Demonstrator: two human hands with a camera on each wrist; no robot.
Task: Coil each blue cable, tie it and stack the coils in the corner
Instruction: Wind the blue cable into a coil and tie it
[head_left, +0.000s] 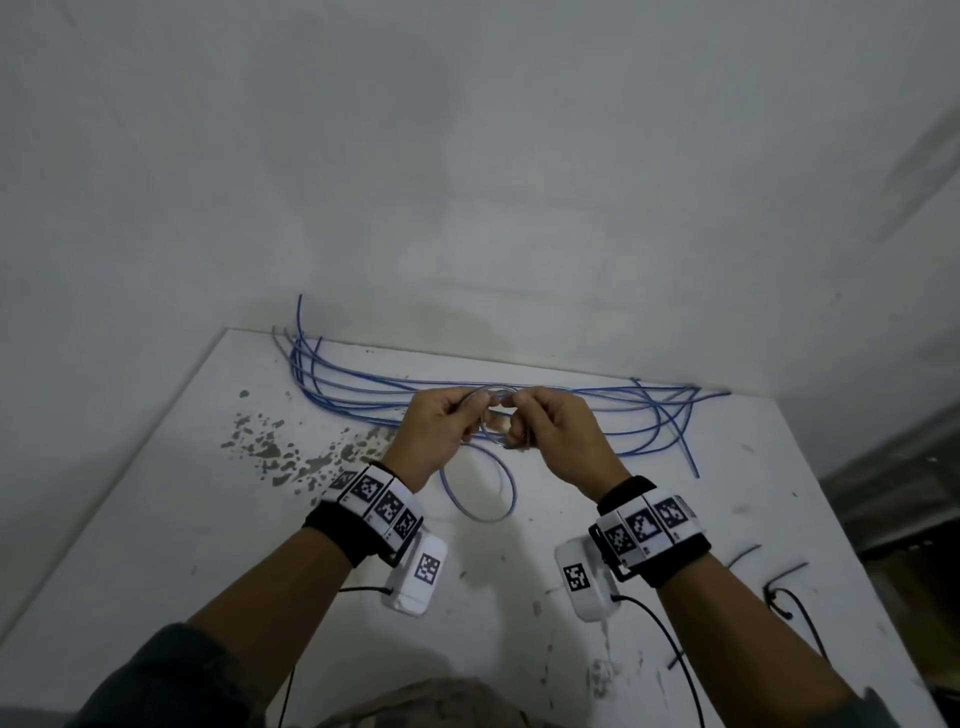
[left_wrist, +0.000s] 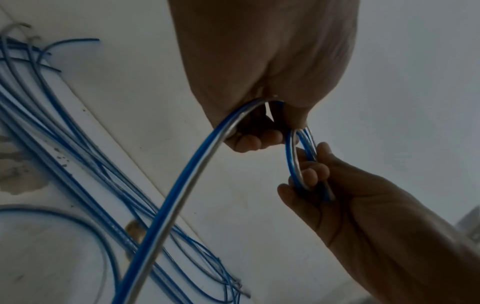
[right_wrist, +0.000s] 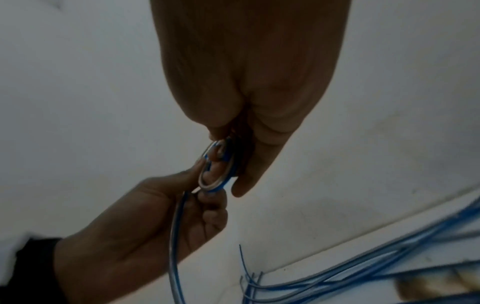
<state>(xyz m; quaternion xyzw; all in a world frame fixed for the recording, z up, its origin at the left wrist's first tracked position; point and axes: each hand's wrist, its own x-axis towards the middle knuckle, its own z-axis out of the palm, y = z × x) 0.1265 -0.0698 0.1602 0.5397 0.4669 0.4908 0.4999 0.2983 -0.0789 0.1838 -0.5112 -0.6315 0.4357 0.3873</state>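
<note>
Both hands are raised over the white table (head_left: 156, 519) and hold one blue-and-silver cable between them. Its small coil (head_left: 496, 422) of a few turns sits in my right hand (head_left: 545, 423), fingers curled round the loops (left_wrist: 298, 162) (right_wrist: 218, 164). My left hand (head_left: 449, 423) pinches the cable at the coil's top and grips the free length (left_wrist: 182, 185), which drops in a slack loop (head_left: 480, 493) onto the table. Several loose blue cables (head_left: 363, 387) lie along the table's back edge by the wall.
Short black wires (head_left: 784, 577) lie near the table's right edge. Dark chipped patches (head_left: 275, 452) mark the surface at the left. The wall (head_left: 467, 182) rises directly behind the table, and the floor drops away on the right.
</note>
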